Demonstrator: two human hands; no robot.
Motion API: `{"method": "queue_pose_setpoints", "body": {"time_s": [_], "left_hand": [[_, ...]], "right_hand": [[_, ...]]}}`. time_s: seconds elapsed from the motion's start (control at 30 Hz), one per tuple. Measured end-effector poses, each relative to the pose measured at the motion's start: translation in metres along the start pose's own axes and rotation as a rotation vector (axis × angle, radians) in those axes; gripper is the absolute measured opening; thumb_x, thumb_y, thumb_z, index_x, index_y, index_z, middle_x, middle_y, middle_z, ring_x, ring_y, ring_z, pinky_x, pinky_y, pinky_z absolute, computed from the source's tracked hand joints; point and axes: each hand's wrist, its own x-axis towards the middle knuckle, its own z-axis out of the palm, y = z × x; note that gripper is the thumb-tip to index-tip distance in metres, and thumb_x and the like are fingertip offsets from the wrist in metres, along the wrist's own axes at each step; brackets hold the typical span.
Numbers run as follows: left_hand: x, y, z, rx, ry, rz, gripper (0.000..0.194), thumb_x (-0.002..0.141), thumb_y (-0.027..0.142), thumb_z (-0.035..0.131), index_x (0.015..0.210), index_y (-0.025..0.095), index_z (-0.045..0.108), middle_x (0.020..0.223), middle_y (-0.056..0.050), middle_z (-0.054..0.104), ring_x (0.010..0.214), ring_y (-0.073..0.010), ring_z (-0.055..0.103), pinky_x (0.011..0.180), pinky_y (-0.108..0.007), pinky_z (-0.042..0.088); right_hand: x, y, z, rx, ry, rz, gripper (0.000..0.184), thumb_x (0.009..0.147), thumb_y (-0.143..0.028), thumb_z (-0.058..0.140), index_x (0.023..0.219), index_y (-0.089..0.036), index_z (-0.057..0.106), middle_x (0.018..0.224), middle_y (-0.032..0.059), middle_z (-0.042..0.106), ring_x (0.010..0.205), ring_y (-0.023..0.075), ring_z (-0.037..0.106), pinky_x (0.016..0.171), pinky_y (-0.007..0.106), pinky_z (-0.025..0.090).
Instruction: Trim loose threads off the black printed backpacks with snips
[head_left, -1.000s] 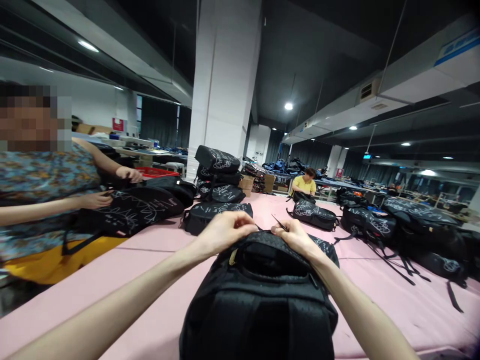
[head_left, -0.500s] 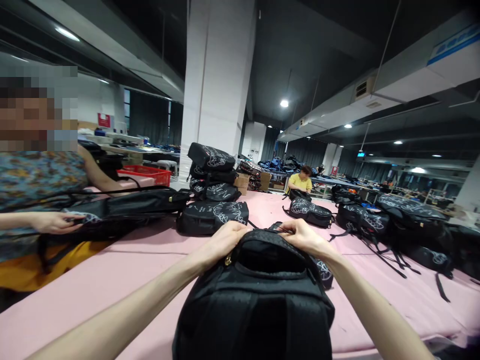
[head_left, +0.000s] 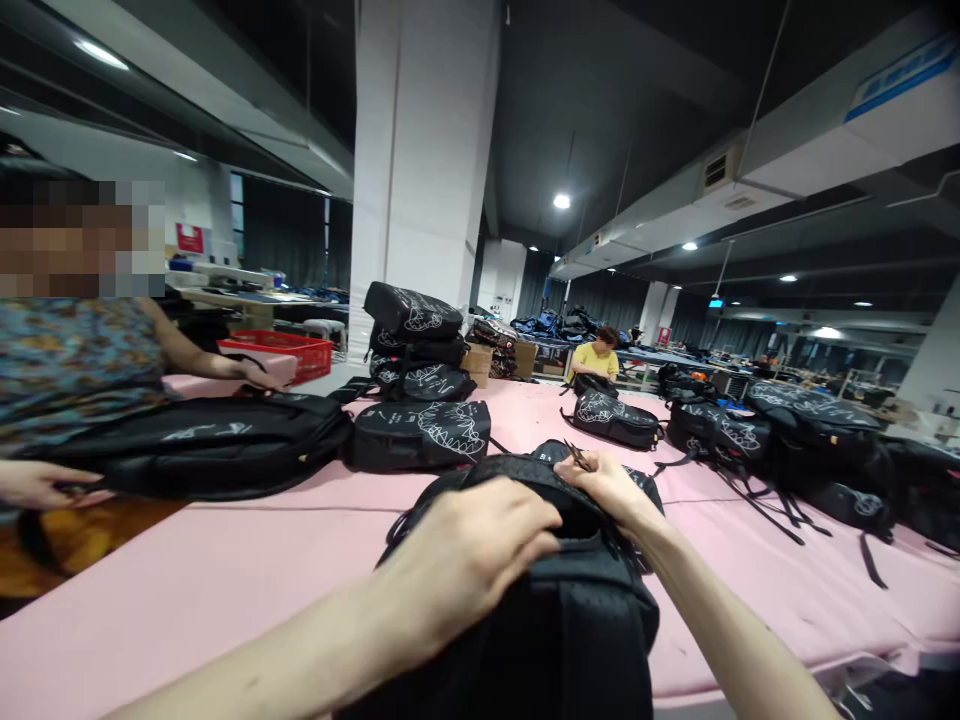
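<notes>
A black backpack (head_left: 525,640) stands in front of me on the pink table, its top pocket unzipped and gaping. My left hand (head_left: 480,540) hovers across that opening, fingers bent loosely with a gap to the thumb, and nothing shows between them. At the right rim of the opening, my right hand (head_left: 600,480) is closed around small dark thread snips (head_left: 577,455), whose pointed tips stick up past the fingers. Whether these fingers also pinch the fabric rim, I cannot tell. Another black backpack with white line drawings lies partly hidden behind.
On my left, a co-worker (head_left: 75,350) handles a black backpack (head_left: 225,445). More printed backpacks (head_left: 420,435) lie ahead, with a stack (head_left: 416,345) behind. Several bags with loose straps (head_left: 727,430) lie along the right. A red crate (head_left: 289,355) and a person in yellow (head_left: 595,358) are farther off.
My left hand has let go of the rim and come nearer over the opening. The snips now show in my right hand. The co-worker's backpack has been turned flatter, print up.
</notes>
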Motion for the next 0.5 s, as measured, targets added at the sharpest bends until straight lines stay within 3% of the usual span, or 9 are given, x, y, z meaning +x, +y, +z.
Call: {"method": "queue_pose_setpoints", "body": {"time_s": [0.1, 0.17, 0.2, 0.33, 0.4, 0.5], "left_hand": [[0.007, 0.018, 0.0, 0.045, -0.594, -0.061, 0.04, 0.08, 0.05, 0.044, 0.099, 0.021, 0.065, 0.084, -0.008, 0.069, 0.073, -0.0243, 0.063, 0.059, -0.029, 0.046], [0.015, 0.023, -0.003, 0.077, -0.837, -0.105, 0.046, 0.075, 0.057, 0.048, 0.096, 0.02, 0.067, 0.08, -0.009, 0.07, 0.068, -0.0265, 0.063, 0.051, -0.028, 0.041], [0.019, 0.023, -0.005, 0.087, -0.893, -0.114, 0.048, 0.073, 0.059, 0.049, 0.095, 0.019, 0.068, 0.081, -0.01, 0.07, 0.068, -0.0269, 0.063, 0.05, -0.027, 0.04], [0.029, 0.022, -0.008, 0.038, -0.964, -0.146, 0.052, 0.072, 0.06, 0.048, 0.099, 0.019, 0.067, 0.089, -0.009, 0.07, 0.076, -0.0258, 0.064, 0.056, -0.027, 0.042], [0.028, 0.024, -0.004, -0.007, -0.939, -0.169, 0.048, 0.072, 0.058, 0.049, 0.099, 0.022, 0.066, 0.092, -0.006, 0.07, 0.077, -0.0248, 0.064, 0.058, -0.027, 0.043], [0.011, 0.026, 0.01, 0.085, -0.665, -0.184, 0.043, 0.07, 0.054, 0.055, 0.101, 0.026, 0.066, 0.097, -0.004, 0.069, 0.082, -0.0263, 0.064, 0.065, -0.03, 0.046]], "right_hand": [[-0.004, -0.001, 0.002, 0.026, 0.006, 0.004, 0.027, 0.062, -0.04, 0.065, 0.058, -0.016, 0.055, 0.053, -0.003, 0.048, 0.049, 0.0085, 0.037, 0.05, 0.023, 0.027], [-0.006, -0.001, 0.003, 0.034, 0.016, -0.009, 0.026, 0.062, -0.038, 0.066, 0.057, -0.015, 0.054, 0.053, -0.0035, 0.048, 0.05, 0.0078, 0.036, 0.05, 0.022, 0.026], [-0.007, -0.001, 0.003, 0.038, 0.019, -0.013, 0.026, 0.061, -0.038, 0.066, 0.057, -0.014, 0.054, 0.053, -0.0036, 0.048, 0.05, 0.0076, 0.037, 0.051, 0.022, 0.027], [-0.01, -0.001, 0.002, 0.055, 0.021, -0.014, 0.027, 0.061, -0.038, 0.067, 0.058, -0.014, 0.056, 0.053, -0.0036, 0.049, 0.05, 0.0076, 0.038, 0.052, 0.022, 0.028], [-0.012, -0.002, 0.001, 0.053, 0.025, -0.009, 0.025, 0.062, -0.038, 0.066, 0.059, -0.014, 0.058, 0.053, -0.0034, 0.051, 0.05, 0.008, 0.039, 0.052, 0.022, 0.029], [-0.017, -0.004, 0.001, 0.066, 0.042, -0.029, 0.02, 0.063, -0.033, 0.065, 0.064, -0.013, 0.062, 0.056, -0.003, 0.054, 0.053, 0.0088, 0.044, 0.057, 0.022, 0.034]]}}
